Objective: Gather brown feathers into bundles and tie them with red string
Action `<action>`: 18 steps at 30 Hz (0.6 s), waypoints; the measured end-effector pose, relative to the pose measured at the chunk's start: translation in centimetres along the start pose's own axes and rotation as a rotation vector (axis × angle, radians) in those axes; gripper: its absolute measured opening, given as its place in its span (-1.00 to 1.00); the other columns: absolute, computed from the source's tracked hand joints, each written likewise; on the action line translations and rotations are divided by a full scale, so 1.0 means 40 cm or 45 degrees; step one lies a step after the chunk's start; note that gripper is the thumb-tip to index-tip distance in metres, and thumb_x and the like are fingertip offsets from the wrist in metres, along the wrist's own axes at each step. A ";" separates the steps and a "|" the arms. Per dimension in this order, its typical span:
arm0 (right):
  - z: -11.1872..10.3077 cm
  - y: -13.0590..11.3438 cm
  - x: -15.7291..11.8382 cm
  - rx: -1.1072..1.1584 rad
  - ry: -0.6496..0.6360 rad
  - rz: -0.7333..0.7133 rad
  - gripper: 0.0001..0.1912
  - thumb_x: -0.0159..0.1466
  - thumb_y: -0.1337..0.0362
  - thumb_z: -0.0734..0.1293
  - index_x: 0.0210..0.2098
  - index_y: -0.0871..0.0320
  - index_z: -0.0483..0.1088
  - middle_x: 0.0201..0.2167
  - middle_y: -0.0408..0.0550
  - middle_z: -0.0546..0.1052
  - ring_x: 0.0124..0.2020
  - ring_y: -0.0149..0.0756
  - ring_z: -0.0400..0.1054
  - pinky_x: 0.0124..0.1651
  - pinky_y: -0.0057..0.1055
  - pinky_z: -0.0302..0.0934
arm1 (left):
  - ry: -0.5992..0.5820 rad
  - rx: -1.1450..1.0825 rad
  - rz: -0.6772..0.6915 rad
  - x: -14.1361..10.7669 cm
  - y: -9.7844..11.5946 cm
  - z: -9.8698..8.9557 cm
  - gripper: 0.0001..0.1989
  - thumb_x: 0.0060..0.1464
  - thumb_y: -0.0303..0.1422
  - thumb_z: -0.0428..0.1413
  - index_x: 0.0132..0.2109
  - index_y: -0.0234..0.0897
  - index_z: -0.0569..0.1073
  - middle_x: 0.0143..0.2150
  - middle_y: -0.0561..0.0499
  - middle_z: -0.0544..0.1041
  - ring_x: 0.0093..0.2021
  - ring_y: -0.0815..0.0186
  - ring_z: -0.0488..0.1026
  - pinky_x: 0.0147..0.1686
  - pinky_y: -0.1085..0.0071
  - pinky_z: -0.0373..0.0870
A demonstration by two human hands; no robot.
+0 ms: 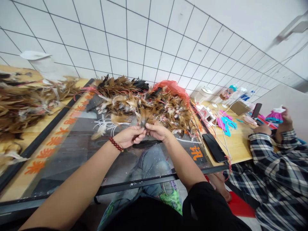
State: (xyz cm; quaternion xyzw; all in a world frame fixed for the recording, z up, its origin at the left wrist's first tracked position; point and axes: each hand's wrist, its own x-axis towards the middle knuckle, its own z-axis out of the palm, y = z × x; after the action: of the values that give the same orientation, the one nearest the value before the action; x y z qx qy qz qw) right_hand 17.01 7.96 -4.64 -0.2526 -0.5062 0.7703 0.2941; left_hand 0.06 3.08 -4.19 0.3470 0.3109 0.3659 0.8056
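Observation:
My left hand (131, 135) and my right hand (156, 130) meet over the middle of the glass tabletop (91, 160). Both are closed, pinching a small bunch of brown feathers (145, 117) by its lower end; the fingertips cover what lies between them. Right behind my hands a large heap of loose brown and cream feathers (168, 107) spreads across the glass. White ties or thin strips (110, 125) lie to the left of my hands, with a pale feather (99, 132) on them.
More brown feathers (21, 102) cover the table at left. A red plastic bag (172, 88) sits behind the heap. To the right are a black phone (215, 147), white cables and cut blue pieces (227, 125). A person in a plaid shirt (284, 166) sits there holding a small pink item (275, 116).

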 end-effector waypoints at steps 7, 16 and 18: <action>-0.007 0.000 0.006 -0.092 0.342 -0.091 -0.57 -0.12 0.05 0.58 -0.50 0.19 0.39 -0.60 -0.24 0.41 -0.58 -0.50 0.23 -0.52 -0.52 0.09 | 0.038 0.039 -0.066 -0.004 -0.003 0.014 -0.67 -0.06 -0.24 0.35 -0.23 -0.40 0.53 -0.36 -0.09 0.53 -0.42 0.36 0.48 -0.42 0.45 0.45; 0.026 -0.002 0.002 -0.344 0.374 -0.199 -0.60 -0.02 0.03 0.53 -0.49 0.20 0.37 -0.60 -0.23 0.40 -0.58 -0.49 0.23 -0.49 -0.49 0.11 | 0.452 0.373 0.087 0.020 -0.031 0.035 -0.69 -0.05 -0.21 0.29 -0.46 -0.38 0.45 -0.56 0.02 0.45 -0.58 0.42 0.39 -0.53 0.48 0.35; 0.029 0.001 0.008 -0.285 0.397 -0.193 -0.59 -0.02 0.02 0.53 -0.49 0.20 0.36 -0.61 -0.23 0.38 -0.58 -0.49 0.21 -0.51 -0.51 0.08 | 0.428 0.334 0.078 0.017 -0.028 0.036 -0.67 -0.07 -0.18 0.30 -0.46 -0.38 0.45 -0.58 0.02 0.45 -0.60 0.41 0.37 -0.55 0.47 0.33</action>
State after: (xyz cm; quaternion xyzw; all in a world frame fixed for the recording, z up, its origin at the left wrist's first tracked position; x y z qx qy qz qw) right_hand 15.98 7.42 -4.31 -0.3610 -0.5547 0.6365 0.3961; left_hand 1.93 2.61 -4.42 0.3923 0.4751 0.3994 0.6788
